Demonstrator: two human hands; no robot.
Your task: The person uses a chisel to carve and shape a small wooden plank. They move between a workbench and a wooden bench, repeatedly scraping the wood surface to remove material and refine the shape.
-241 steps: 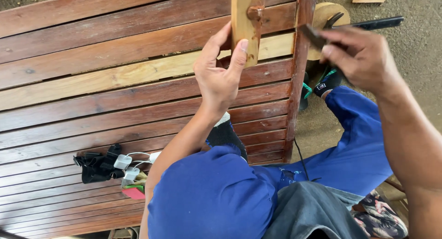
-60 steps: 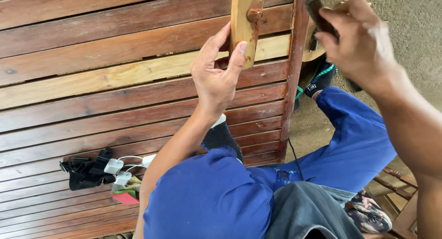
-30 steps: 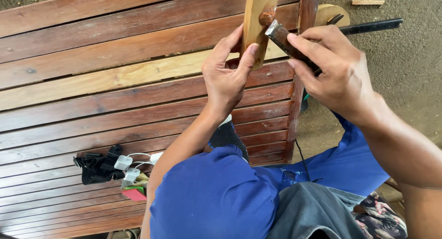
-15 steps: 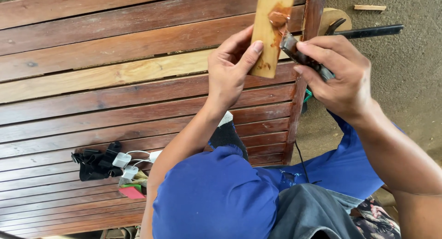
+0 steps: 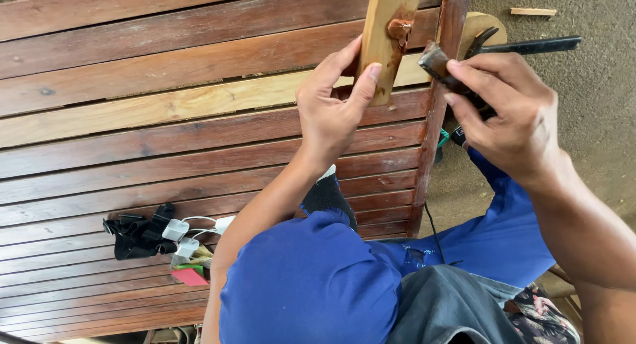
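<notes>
My left hand [image 5: 332, 112] grips a short pale wooden plank [image 5: 386, 36], held upright over a slatted wooden platform [image 5: 165, 138]; the plank has a reddish-brown smear near its right edge. My right hand [image 5: 513, 115] is closed around a dark-handled tool [image 5: 442, 67] whose brown tip sits just right of the plank, beside the platform's red-brown edge rail [image 5: 445, 65]. My knees in blue trousers [image 5: 311, 284] fill the lower middle.
A black pouch with white chargers and cables [image 5: 156, 232] and a small red card [image 5: 190, 276] lie on the slats at lower left. A black claw bar [image 5: 523, 46] rests on a round wooden piece [image 5: 478, 27] on the bare ground at right, and a wood scrap [image 5: 533, 12] lies farther off.
Over the earlier frames my right hand swung in from the right rail to the plank with the tool. Since half a second ago it has drawn slightly right; the plank stays in my left hand.
</notes>
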